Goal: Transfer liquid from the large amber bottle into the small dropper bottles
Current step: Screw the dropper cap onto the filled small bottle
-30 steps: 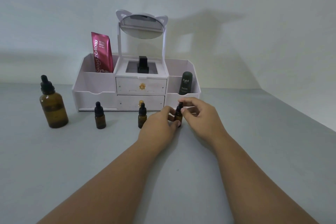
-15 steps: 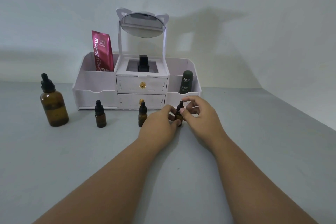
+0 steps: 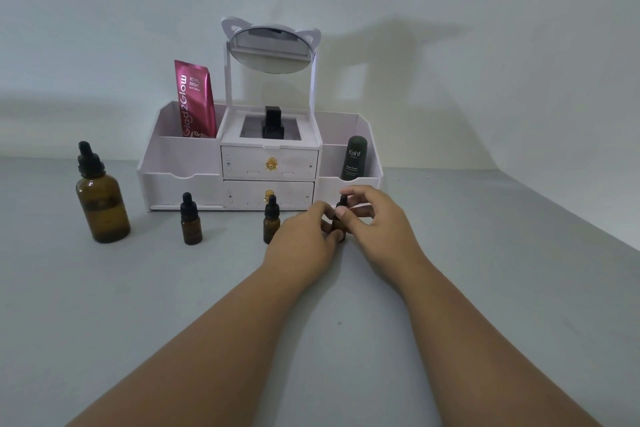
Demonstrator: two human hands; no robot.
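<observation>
The large amber bottle [image 3: 102, 202] with a black dropper cap stands at the left of the grey table. Two small amber dropper bottles stand upright in a row, one at the left [image 3: 190, 221] and one in the middle [image 3: 271, 219]. A third small dropper bottle [image 3: 340, 215] stands to the right, mostly hidden between my hands. My left hand [image 3: 303, 239] holds its body from the left. My right hand [image 3: 375, 218] pinches its black cap with thumb and fingers.
A white organiser [image 3: 173, 163] with two drawers and a cat-ear mirror [image 3: 272, 49] stands behind the bottles. It holds a pink tube [image 3: 195, 99], a black bottle [image 3: 273, 121] and a dark green Kahf bottle [image 3: 353, 158]. The table's edge runs diagonally at the right.
Both hands stay on the right small bottle. The fingers of my right hand have shifted slightly around its cap.
</observation>
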